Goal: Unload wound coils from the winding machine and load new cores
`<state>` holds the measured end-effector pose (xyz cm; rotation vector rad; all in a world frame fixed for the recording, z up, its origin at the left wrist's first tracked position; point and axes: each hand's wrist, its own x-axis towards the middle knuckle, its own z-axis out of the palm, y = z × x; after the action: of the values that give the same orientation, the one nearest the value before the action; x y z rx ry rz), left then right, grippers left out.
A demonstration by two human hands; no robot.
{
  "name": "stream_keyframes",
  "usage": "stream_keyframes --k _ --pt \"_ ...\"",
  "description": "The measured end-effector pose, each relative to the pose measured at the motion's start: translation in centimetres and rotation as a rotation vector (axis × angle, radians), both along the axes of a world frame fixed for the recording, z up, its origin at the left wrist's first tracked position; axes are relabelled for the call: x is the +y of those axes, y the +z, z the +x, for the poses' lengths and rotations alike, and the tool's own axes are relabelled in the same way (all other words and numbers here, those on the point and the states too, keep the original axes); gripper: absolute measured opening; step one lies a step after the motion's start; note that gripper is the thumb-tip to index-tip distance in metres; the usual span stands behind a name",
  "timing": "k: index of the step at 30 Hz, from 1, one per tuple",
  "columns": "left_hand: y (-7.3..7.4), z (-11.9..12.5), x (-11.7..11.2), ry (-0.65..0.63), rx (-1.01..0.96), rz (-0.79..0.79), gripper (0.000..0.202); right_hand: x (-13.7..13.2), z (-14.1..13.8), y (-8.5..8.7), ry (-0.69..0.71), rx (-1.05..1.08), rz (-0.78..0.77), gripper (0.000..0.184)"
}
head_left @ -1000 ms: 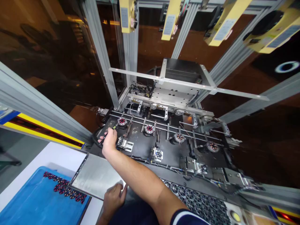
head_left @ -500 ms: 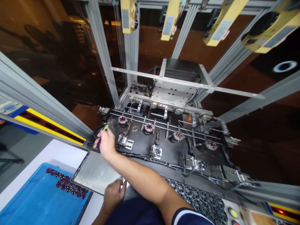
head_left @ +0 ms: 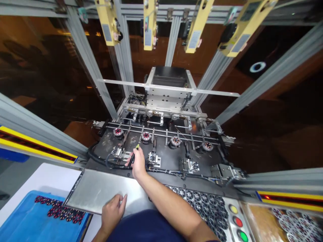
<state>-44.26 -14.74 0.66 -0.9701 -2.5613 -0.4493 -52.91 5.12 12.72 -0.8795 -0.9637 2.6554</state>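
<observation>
My right hand (head_left: 138,163) is closed round a slim black pen-like tool (head_left: 132,159) with a yellow-green end. Its yellow-green end points away from me, just short of the second round part (head_left: 146,136) from the left, a disc with a red-and-black centre seated on the machine. No contact between them can be made out. Low over the bare metal tray (head_left: 101,188), near its front edge, my left hand (head_left: 112,211) has its fingers loosely bent and its thumb apart, with nothing visible in it.
More round parts sit on the dark machine bed (head_left: 136,143). A blue bin (head_left: 30,222) with red-and-black discs stands at left. Ring-shaped metal parts (head_left: 202,205) lie at front right beside a button panel (head_left: 236,218). Yellow units (head_left: 150,27) hang overhead.
My right hand has moved right with the tool, from the bed's left end to near the second round part. My left hand's thumb and forefinger have parted. The view has shifted right.
</observation>
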Motion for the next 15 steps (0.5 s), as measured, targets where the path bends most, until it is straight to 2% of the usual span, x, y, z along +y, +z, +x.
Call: stream_keyframes --k 7,15 --pt "-0.1 0.0 0.0 -0.002 -0.008 -0.034 0.027 0.4 -0.5 -0.9 -0.065 0.03 0.031 0.053" --pt "-0.7 0.0 -0.5 0.004 0.002 -0.066 0.029 0.7 -1.0 -1.6 -0.085 0.008 0.029 0.054"
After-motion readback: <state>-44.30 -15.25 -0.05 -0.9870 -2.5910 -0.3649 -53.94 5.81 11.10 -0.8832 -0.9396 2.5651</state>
